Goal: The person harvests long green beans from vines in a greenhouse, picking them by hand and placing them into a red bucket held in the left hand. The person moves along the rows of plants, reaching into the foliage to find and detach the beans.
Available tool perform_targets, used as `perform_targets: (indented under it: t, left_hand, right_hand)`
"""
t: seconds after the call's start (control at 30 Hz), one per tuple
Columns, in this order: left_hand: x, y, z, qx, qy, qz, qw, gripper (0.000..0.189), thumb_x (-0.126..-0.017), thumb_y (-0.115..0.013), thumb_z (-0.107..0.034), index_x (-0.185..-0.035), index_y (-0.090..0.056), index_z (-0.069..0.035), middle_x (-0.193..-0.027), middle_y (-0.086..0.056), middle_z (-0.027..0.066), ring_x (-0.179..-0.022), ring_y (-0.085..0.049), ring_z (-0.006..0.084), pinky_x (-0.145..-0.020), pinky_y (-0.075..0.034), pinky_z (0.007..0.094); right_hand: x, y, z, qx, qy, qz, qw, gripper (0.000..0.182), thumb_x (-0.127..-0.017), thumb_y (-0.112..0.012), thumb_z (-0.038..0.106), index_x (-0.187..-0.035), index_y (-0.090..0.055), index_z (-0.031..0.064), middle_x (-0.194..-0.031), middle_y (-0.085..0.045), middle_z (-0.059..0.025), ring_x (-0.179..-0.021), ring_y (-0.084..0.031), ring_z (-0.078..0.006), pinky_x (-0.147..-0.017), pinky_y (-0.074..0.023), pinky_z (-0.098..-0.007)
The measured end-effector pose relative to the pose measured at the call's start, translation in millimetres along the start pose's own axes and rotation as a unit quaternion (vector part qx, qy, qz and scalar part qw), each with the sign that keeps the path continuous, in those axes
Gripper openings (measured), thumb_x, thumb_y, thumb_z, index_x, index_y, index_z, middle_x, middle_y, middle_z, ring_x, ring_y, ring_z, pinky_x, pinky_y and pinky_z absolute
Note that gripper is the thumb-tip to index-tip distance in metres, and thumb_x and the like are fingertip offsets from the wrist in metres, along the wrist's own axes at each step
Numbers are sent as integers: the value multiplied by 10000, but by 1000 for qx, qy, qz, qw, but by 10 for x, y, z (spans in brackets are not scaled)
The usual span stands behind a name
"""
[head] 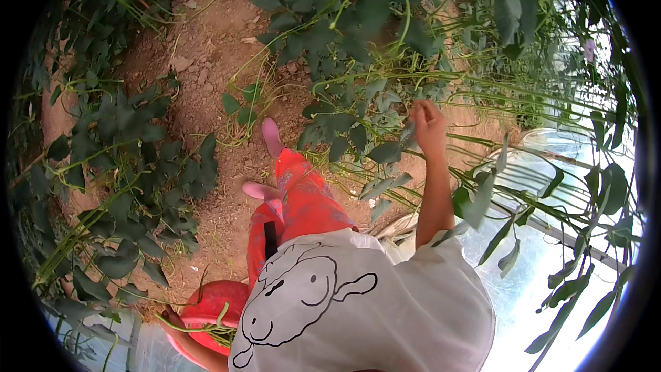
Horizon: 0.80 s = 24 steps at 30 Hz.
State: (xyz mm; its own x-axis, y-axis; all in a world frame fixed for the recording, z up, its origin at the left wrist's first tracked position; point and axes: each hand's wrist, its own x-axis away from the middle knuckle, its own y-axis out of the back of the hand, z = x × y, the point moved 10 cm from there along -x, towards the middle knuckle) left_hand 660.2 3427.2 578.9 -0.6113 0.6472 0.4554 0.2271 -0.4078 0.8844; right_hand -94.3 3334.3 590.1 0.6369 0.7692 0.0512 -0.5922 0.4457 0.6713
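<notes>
My right hand [429, 125] is raised over the bean vines [384, 152], fingers curled together, beside leaves and thin stems; nothing is plainly seen in it. At the lower left, my left hand [174, 322] is at the rim of a red plastic basin [219, 297] and appears to grip it. Long green bean pods [222, 333] lie in the basin, and one pod crosses by my left hand. The fingertips there are dark and partly hidden. The basin is against my left side, partly covered by my white shirt [351, 299] with its line drawing.
Bare soil [206, 62] runs between rows of leafy vines, with more vines [119, 217] at the left. My feet in pink footwear [271, 137] stand on the soil. Long stems stretch across the right, before clear plastic sheeting [496, 268].
</notes>
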Motion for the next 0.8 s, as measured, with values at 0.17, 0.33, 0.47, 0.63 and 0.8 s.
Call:
perform_targets:
  t: [0.17, 0.33, 0.47, 0.63, 0.8]
  left_hand:
    - [-224, -86, 324, 29, 4, -33, 999, 475, -733, -371, -394, -631, -488, 55, -571, -458, 218, -571, -435, 333, -551, -332, 396]
    - [-207, 135, -40, -7, -22, -31, 999, 480, -739, -366, -387, -570, -467, 51, -509, -435, 192, -512, -416, 319, -529, -324, 398]
    - [-179, 228, -119, -8, -30, -54, 998, 468, -725, -394, -399, -581, -476, 39, -533, -459, 202, -535, -454, 324, -518, -334, 403]
    - [-136, 329, -140, -39, -76, -123, 989, 465, -734, -377, -378, -560, -473, 42, -509, -435, 213, -520, -422, 345, -525, -323, 415]
    - [-155, 378, -92, 5, -80, -128, 989, 435, -727, -415, -346, -523, -451, 37, -468, -397, 204, -467, -380, 330, -482, -304, 409]
  right_hand:
    - [-362, 386, -45, -304, -13, -232, 924, 180, -751, -404, 99, -883, -461, -9, -786, -508, -90, -693, -515, -160, -577, -420, -223]
    - [-1023, 348, -387, -520, -66, -319, 790, 183, -736, -404, 81, -900, -433, 7, -834, -473, -94, -706, -488, -174, -581, -408, -252]
    - [-1499, 534, -729, -379, -130, -317, 859, 272, -735, -420, 86, -992, -401, 0, -797, -453, -80, -644, -450, -162, -542, -388, -251]
    - [-1924, 546, -1022, -261, -205, -280, 901, 339, -670, -537, 142, -966, -437, 11, -595, -407, -40, -427, -330, -107, -382, -290, -239]
    - [-2141, 627, -1314, -236, -181, -328, 897, 304, -652, -566, 195, -875, -491, 2, -518, -397, -30, -342, -275, -109, -325, -228, -264]
